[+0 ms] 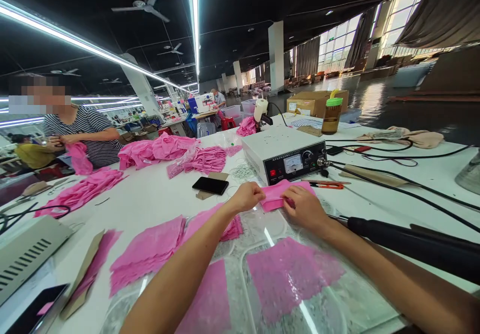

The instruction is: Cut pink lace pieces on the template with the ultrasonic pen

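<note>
A folded piece of pink fabric (275, 193) is stretched between my hands just in front of the control box. My left hand (248, 197) pinches its left edge between thumb and fingers. My right hand (305, 208) grips the right part, fingers curled over it. Below my right hand, a thin pink sheet (288, 274) lies at the clear glass-like surface. To the left, under my left forearm, sits a stack of cut pink fabric (148, 251). A black-handled tool (397, 241) with a metal tip lies beside my right forearm, partly hidden by it.
The white control box (285, 146) with a dial stands ahead, cables running right. Near it are an orange cutter (328, 185), a phone (210, 185) and a green-lidded bottle (332, 116). Pink fabric piles (161, 149) lie at the back left, where a person (88, 134) handles pink fabric.
</note>
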Motion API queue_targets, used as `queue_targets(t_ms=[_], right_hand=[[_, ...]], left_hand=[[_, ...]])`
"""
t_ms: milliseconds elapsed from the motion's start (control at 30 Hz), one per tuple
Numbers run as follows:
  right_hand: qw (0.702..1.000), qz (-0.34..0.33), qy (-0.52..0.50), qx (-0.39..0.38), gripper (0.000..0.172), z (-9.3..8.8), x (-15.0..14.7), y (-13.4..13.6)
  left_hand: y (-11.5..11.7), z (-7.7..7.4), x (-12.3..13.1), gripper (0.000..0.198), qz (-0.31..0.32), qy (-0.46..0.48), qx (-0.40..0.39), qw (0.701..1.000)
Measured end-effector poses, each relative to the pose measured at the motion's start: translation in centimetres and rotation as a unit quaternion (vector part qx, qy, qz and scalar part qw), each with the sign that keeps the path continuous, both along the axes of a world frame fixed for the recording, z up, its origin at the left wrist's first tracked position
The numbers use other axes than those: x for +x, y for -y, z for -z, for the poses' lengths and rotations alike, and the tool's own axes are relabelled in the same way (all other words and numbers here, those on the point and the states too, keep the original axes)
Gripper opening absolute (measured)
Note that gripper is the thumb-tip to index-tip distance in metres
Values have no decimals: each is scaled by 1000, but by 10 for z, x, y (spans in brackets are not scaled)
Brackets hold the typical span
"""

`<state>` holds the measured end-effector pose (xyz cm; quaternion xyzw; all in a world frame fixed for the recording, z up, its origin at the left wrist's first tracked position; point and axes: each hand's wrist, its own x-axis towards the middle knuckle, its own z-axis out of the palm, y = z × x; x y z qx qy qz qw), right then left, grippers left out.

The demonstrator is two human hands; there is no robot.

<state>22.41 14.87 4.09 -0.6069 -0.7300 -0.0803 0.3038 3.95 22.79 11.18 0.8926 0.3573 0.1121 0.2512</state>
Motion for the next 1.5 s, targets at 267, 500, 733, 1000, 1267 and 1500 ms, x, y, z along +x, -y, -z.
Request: queue_targets(t_ms=[267,500,733,1000,1267,1500], right_hand=[[985,-167,37,36,24,-15,0,77],[957,-286,44,32,28,-8,-7,128],[981,-192,-7,9,17,0,19,124],[985,-95,-70,-125,21,-4,42,124],[974,-95,-81,-187,18,-12,39,108],[978,-114,-72,-159,20,-16,39,126]], left_hand=[[83,-13,-48,13,39,-2,-46,998],[144,5,-67,19,70,25,-100,992],[148,6,-69,17,61,52,-126,989],[147,5,-71,21,59,60,-143,986],[147,4,-72,22,44,60,-171,982],[157,4,-78,22,92,43,-88,991]])
